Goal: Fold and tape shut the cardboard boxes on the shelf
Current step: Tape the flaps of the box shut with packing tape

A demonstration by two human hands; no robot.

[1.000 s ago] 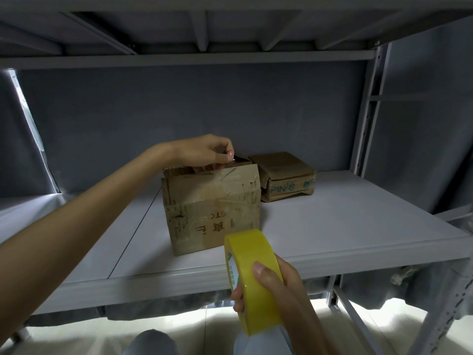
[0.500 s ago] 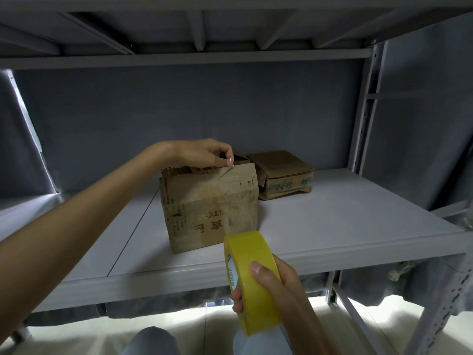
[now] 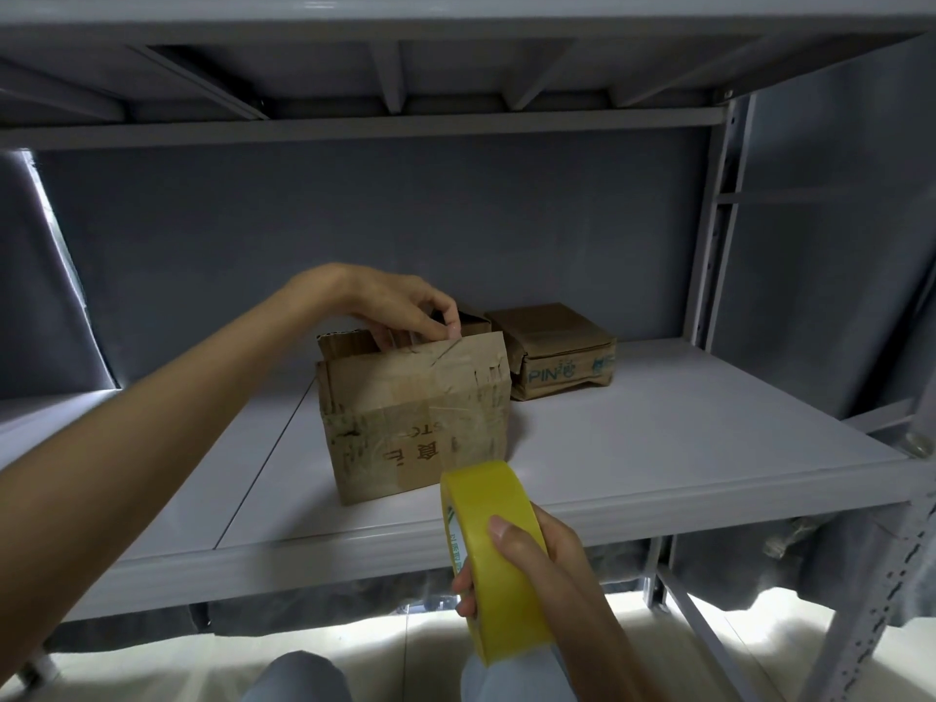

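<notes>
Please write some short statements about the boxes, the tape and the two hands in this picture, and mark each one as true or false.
1. The right hand holds a roll of yellow tape. True.
2. The left hand rests flat on the shelf. False: its fingers pinch at the top edge of the near cardboard box.
3. Both boxes stand with flaps open. False: the smaller box behind looks closed; only the near one has flaps up.
4. The tape roll is in front of the shelf edge, not lying on the shelf. True.
5. The smaller box stands to the left of the near box. False: it stands behind it, to the right.
</notes>
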